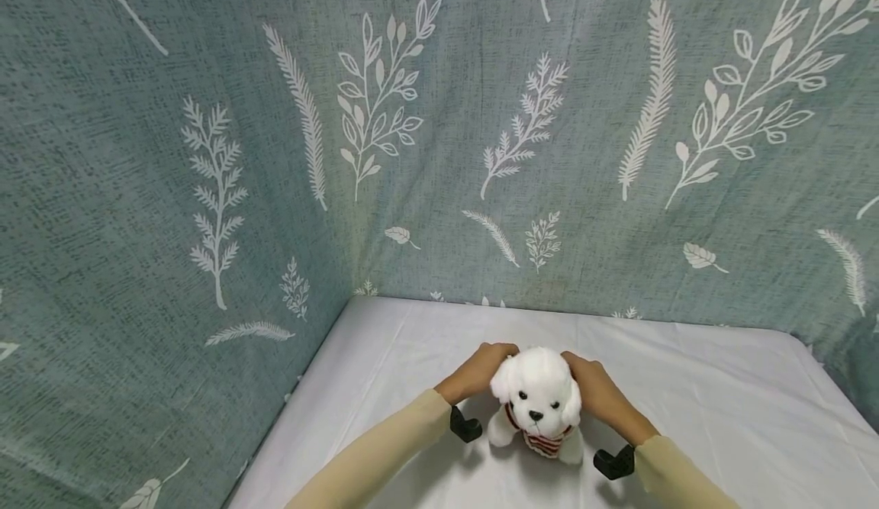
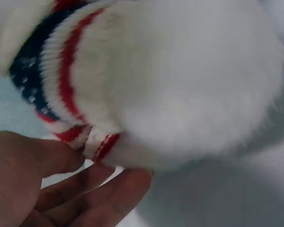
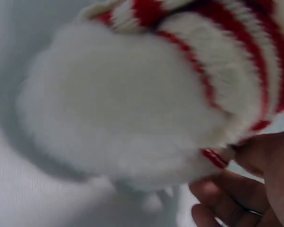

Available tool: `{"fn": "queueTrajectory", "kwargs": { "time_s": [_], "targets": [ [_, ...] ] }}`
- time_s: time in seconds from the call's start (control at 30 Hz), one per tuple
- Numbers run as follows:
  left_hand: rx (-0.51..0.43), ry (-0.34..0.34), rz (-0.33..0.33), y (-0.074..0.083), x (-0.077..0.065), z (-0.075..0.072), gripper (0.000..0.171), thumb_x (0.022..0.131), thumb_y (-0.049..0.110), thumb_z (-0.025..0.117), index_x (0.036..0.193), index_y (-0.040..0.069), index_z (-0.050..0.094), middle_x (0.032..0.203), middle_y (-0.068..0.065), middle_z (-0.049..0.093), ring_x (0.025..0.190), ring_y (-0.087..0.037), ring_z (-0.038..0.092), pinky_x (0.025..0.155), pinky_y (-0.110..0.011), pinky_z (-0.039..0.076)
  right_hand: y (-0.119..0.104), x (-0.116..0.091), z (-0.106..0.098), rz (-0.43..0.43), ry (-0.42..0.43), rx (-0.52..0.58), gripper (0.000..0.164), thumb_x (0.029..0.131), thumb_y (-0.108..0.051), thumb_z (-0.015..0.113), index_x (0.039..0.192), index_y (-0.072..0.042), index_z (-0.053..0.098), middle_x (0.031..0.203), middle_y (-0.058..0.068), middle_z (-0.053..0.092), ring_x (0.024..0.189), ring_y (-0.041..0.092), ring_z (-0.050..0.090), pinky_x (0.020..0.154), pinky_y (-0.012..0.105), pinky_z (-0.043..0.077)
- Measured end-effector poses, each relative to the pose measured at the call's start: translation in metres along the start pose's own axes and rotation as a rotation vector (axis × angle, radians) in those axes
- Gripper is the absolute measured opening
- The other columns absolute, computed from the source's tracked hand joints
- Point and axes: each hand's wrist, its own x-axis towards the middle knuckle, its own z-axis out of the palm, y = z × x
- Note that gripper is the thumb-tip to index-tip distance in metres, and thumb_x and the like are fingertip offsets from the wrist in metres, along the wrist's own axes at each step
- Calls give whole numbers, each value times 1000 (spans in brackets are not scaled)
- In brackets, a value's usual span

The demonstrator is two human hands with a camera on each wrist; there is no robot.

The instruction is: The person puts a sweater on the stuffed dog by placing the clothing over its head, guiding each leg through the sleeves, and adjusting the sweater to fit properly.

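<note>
A white plush dog [image 1: 538, 387] in a red-and-white striped knit sweater [image 1: 545, 443] faces the head camera over the white sheet. My left hand [image 1: 483, 372] grips it from one side; in the left wrist view the thumb and fingers [image 2: 118, 191] pinch the sweater's striped lower edge, beside a navy patch with white flecks. On the opposite side my right hand [image 1: 604, 393] holds the dog too, its thumb and index finger pinching a red-and-white striped bit of knit [image 3: 215, 157] in the right wrist view. The dog's head hides some fingertips in the head view.
The white-covered table [image 1: 391, 356] extends around the dog. Blue-green fabric walls [image 1: 439, 242] with white leaf prints rise behind it and along the left. A black wrist mount [image 1: 465, 425] hangs under the left wrist and another black mount [image 1: 614, 463] under the right.
</note>
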Motion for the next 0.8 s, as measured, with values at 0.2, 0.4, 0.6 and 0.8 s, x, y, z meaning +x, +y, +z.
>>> {"fn": "queueTrajectory", "kwargs": {
  "time_s": [0.2, 0.4, 0.6, 0.8],
  "targets": [
    [-107, -116, -20, -5, -15, -13, 26, 99, 24, 72, 124, 17, 69, 113, 4, 67, 98, -8, 62, 84, -30, 53, -6, -9, -13, 148, -139, 100, 32, 99, -16, 68, 128, -5, 62, 115, 14, 71, 87, 21, 69, 72, 39, 55],
    [-206, -314, 178, -8, -41, -27, 67, 90, 14, 78, 149, 21, 46, 139, 5, 48, 125, -7, 44, 100, -31, 46, -13, -34, -40, 115, -342, 288, 67, 94, -19, 74, 152, -3, 42, 140, 18, 53, 98, 21, 59, 76, 37, 51],
    [-147, -190, 319, 4, -52, -9, 82, 85, 28, 87, 153, 26, 43, 144, 7, 48, 127, -5, 45, 107, -29, 40, -23, -47, -35, 55, -297, 289, 94, 86, -39, 85, 158, -8, 34, 145, 18, 47, 101, 22, 57, 78, 41, 50],
    [80, -5, 256, 16, -51, 5, 71, 86, 35, 85, 147, 18, 52, 134, 0, 56, 111, -9, 48, 97, -24, 46, -30, -44, -21, -69, -41, 133, 79, 79, -35, 91, 139, -1, 51, 124, 9, 60, 108, 24, 63, 83, 42, 55]
  ]
}}
